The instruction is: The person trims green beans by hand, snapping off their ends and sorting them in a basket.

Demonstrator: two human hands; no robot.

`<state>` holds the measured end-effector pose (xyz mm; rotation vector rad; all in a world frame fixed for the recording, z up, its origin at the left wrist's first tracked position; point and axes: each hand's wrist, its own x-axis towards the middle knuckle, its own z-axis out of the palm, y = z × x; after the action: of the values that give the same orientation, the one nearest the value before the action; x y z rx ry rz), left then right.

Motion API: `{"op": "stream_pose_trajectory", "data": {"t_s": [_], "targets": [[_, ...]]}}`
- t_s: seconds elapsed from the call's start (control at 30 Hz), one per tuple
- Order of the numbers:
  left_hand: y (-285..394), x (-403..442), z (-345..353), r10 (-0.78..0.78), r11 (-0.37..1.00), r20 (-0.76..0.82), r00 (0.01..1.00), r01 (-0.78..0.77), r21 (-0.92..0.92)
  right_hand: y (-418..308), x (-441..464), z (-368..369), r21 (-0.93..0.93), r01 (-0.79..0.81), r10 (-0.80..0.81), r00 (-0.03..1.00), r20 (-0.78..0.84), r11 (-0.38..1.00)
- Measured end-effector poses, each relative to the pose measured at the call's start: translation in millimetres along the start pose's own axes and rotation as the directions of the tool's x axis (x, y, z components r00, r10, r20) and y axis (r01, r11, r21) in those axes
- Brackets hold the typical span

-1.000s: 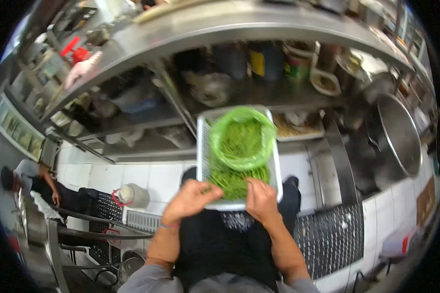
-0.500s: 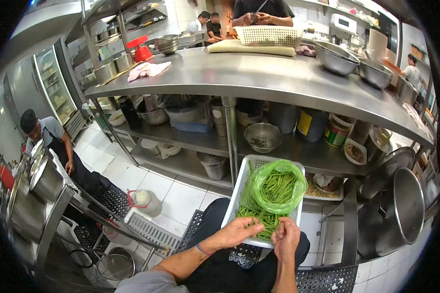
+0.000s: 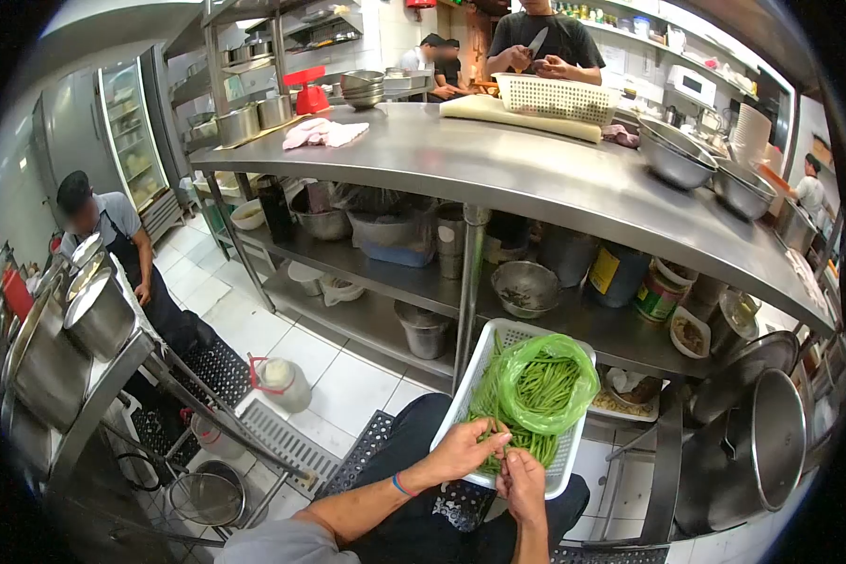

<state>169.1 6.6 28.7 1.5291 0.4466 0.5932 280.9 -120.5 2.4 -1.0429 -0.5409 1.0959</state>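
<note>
Thumb and fingers of the left hand [image 3: 465,449] pinch what looks like a green bean [image 3: 497,446], and the right hand [image 3: 522,477] meets it there, its own fingertips pressed together on the same piece! A coloured wristband [image 3: 403,485] circles the wrist behind the left hand. Right under both hands, the white plastic basket [image 3: 571,461] sits over the lap, loose green beans [image 3: 537,445] lying just past the fingertips. Straight beyond those, inside the same basket, a light-green plastic bag [image 3: 543,419] gapes open, packed with more beans [image 3: 547,378]. Off to the right of the right hand, a big steel pot [image 3: 747,461] leans with its mouth turned sideways. Further out from the hands, on the shelf, there's a metal bowl [image 3: 526,289]. Above that shelf runs the steel worktop [image 3: 414,150], a pink cloth [image 3: 324,133] ahead and left of the left hand, a red scale [image 3: 308,94] behind it. And across the far edge, a co-worker [image 3: 559,47] grips a knife [image 3: 537,41]!
</note>
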Motion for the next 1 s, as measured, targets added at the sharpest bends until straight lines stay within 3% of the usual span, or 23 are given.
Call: {"op": "stream_pose_trajectory", "data": {"t_s": [0.17,0.23,0.27,0.33,0.43,0.5,0.53,0.57,0.6,0.67,0.73,0.83,0.93,1.0], "targets": [[16.7,-3.3,1.0,0.049,0.988,-0.038,0.998,-0.043,0.146,6.6,1.9,-3.8,-0.156,0.042,-0.044,0.999,-0.012,0.987],[31.2,-7.8,4.3,0.041,0.995,-0.084,0.996,-0.032,0.098,8.2,1.5,-4.6,-0.195,0.017,-0.031,0.997,-0.068,0.981],[34.9,-9.2,5.9,0.032,0.997,-0.100,0.994,-0.025,0.071,8.9,1.9,-5.3,-0.335,0.090,-0.126,0.988,-0.086,0.938],[33.1,-9.2,2.1,0.200,0.963,-0.133,0.971,-0.170,0.208,7.4,3.8,-3.4,-0.596,0.192,-0.304,0.948,-0.092,0.780],[35.1,-12.6,-3.1,0.325,0.876,-0.037,0.945,-0.286,0.389,4.4,7.2,1.7,-0.682,0.305,-0.482,0.873,-0.079,0.665],[38.9,-19.4,-0.1,0.284,0.888,0.011,0.959,-0.268,0.375,5.8,8.2,-0.5,-0.694,0.236,-0.482,0.858,-0.180,0.680],[42.3,-24.7,5.3,0.260,0.912,0.004,0.966,-0.247,0.329,1.8,8.4,-0.9,-0.639,0.215,-0.456,0.858,-0.238,0.738],[42.0,-27.8,7.0,0.244,0.909,0.023,0.970,-0.236,0.343,8.9,10.4,-12.0,-0.498,0.153,-0.331,0.897,-0.292,0.854],[40.9,-29.0,6.0,0.243,0.900,0.031,0.969,-0.238,0.365,3.2,7.7,-17.1,0.027,0.057,-0.047,0.958,-0.284,0.998],[31.6,-25.4,8.2,0.167,0.975,-0.099,0.981,-0.150,0.164,-5.6,6.7,-24.8,0.411,0.109,-0.001,0.967,-0.253,0.905],[12.0,-18.4,-6.5,0.035,0.993,-0.127,0.991,-0.021,0.113,-15.3,4.1,-28.9,0.522,0.172,-0.035,0.964,-0.263,0.835],[-5.5,1.1,-13.4,0.076,0.953,-0.098,0.992,-0.044,0.299,-12.4,7.8,-40.4,0.527,0.218,-0.079,0.958,-0.274,0.822],[-1.8,14.1,-6.6,0.147,0.722,0.061,0.987,-0.150,0.676,-9.0,6.6,-45.1,0.564,0.229,-0.082,0.958,-0.274,0.794],[4.2,21.9,-6.4,0.232,0.711,-0.072,0.970,-0.119,0.693,-8.7,6.5,-42.8,0.558,0.249,-0.078,0.947,-0.311,0.792]]}}
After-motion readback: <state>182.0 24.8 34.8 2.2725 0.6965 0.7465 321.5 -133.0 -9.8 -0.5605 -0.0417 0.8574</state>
